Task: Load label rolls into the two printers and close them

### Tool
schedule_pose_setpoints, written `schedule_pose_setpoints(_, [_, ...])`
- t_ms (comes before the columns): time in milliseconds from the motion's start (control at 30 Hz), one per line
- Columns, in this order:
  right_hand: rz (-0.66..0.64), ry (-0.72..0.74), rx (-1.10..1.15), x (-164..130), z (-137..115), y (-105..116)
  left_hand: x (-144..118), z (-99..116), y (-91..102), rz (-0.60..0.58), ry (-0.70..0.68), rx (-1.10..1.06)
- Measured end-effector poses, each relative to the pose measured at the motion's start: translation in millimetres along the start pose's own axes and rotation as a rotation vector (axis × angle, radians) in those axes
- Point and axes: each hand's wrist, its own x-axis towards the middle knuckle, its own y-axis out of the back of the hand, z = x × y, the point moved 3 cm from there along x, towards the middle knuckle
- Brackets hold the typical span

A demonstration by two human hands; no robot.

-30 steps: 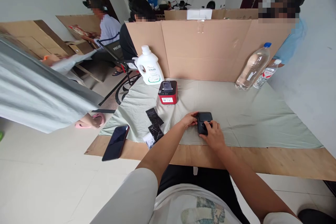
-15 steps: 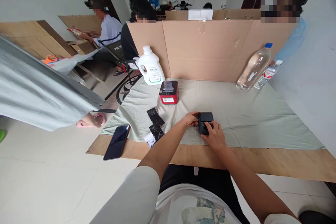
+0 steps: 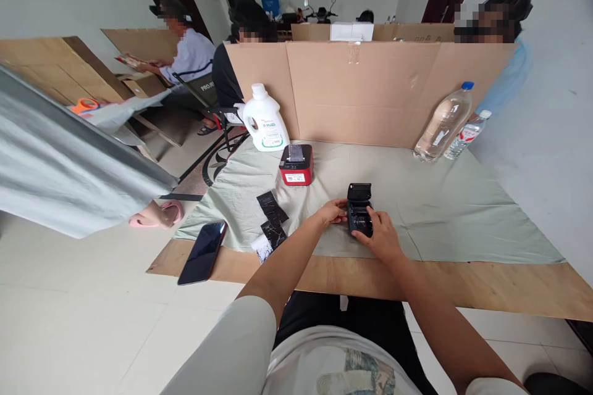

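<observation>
Lid of small black printer (image 3: 360,213) now raised; left hand (image 3: 332,212) steadies it, right hand (image 3: 380,239) grips its near edge, exposing the compartment.

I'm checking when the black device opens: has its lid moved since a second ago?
Yes. The lid of the black device has swung up and back, toward the cardboard wall; the device's base stays put on the green cloth.

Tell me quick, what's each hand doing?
Left hand: steadying the black device, grip unclear.
Right hand: fingers resting on the same device.
</observation>
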Motion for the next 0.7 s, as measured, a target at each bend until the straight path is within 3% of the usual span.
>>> schedule_pose_setpoints(100, [0.088,-0.106,0.194,1,22,-2,-8,3,-1.3,0.156,-0.068,0.161])
schedule_pose_setpoints(167, [0.173,-0.193,0.288,-1,38,-5,-16,11,-4.0,0.364,-0.182,0.382])
schedule_pose_setpoints(233, [0.236,-0.253,0.322,-3,48,-9,-24,23,-13.7,0.488,-0.340,0.651])
schedule_pose_setpoints(333, [0.240,-0.259,0.328,-4,53,-13,-25,40,-39.4,0.385,-0.497,1.045])
schedule_pose_setpoints(467, [0.228,-0.253,0.333,-4,53,-14,-9,54,-64.8,0.202,-0.330,1.489])
schedule_pose_setpoints(533, [0.231,-0.255,0.331,-4,53,-13,1,59,-72.0,0.171,-0.240,1.570])
schedule_pose_setpoints(700, [0.226,-0.257,0.326,-4,55,-14,14,63,-83.5,0.167,-0.201,1.583])
